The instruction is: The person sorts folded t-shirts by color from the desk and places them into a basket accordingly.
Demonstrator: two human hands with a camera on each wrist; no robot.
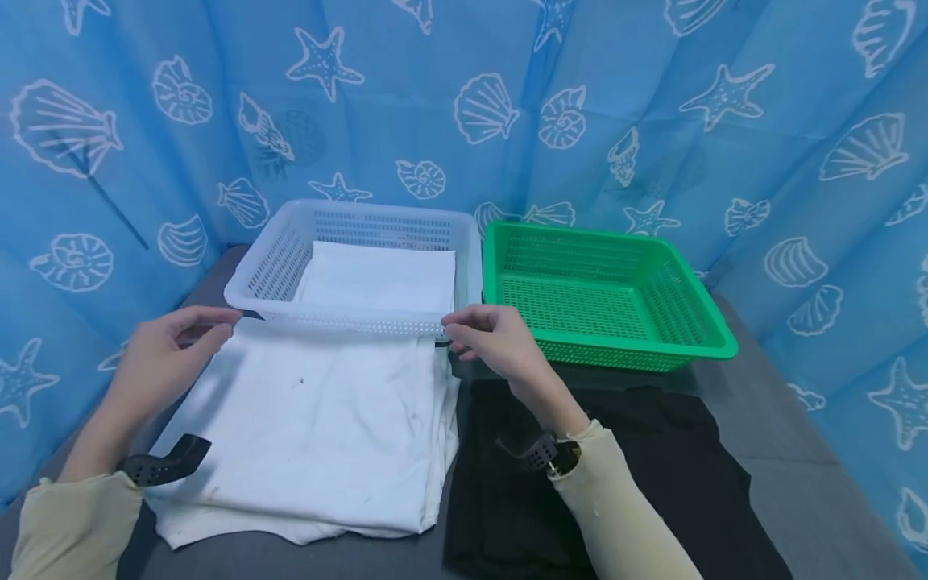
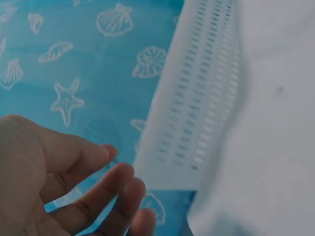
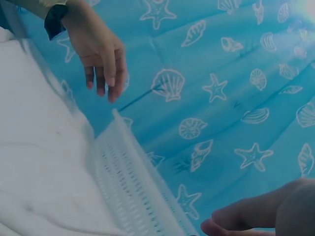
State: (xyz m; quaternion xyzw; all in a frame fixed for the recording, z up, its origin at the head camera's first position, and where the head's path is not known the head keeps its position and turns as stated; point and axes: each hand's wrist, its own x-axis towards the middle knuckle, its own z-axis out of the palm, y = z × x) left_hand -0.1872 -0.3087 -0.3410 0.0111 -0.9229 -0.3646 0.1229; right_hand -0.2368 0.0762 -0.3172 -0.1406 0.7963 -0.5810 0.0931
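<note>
White shirt [image 1: 312, 427] lies flat before you, just beside the black garment [image 1: 616, 475], its far edge under the white basket [image 1: 279, 266]. Your left hand [image 1: 163, 354] and right hand [image 1: 493, 342] hover loosely open, holding nothing.

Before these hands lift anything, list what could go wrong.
The white folded cloth reaches under the white perforated plastic basket's front rim; lifting could drag the basket. The right hand hovers by the black garment, which a careless grab might snag. The cloth's small dark specks could transfer.
</note>
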